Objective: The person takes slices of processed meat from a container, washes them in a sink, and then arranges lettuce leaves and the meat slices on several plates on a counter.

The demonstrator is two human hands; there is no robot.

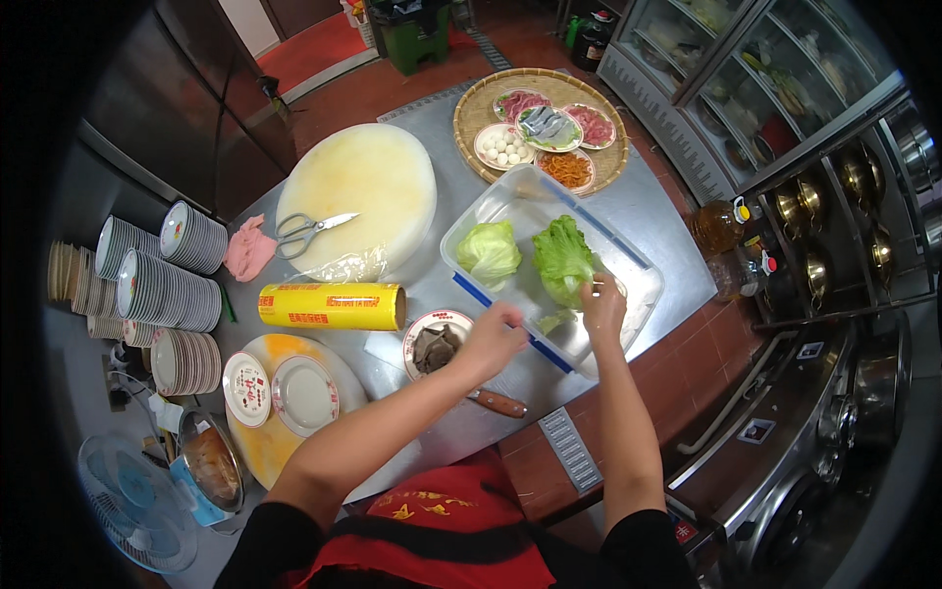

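Note:
A clear plastic container (633,276) with blue clips stands on the steel table, holding a pale lettuce head (489,252) and leafy green lettuce (562,258). My right hand (605,298) is over the container at the lower end of the leafy lettuce, fingers bent against it; whether it grips the stem is hard to tell. My left hand (500,337) hovers near the container's blue-clipped edge, fingers curled; nothing shows in it. Left of that hand, a plate of dark sliced food (436,347) is partly covered by my forearm. A wooden-handled tool (500,403) lies below it.
A bamboo tray (468,140) with several plates of food sits at the far side. Scissors (309,230) lie on a round cutting board (368,177). A yellow cling-film roll (331,306), two plates (305,396) on another board and stacked dishes (169,294) are at left.

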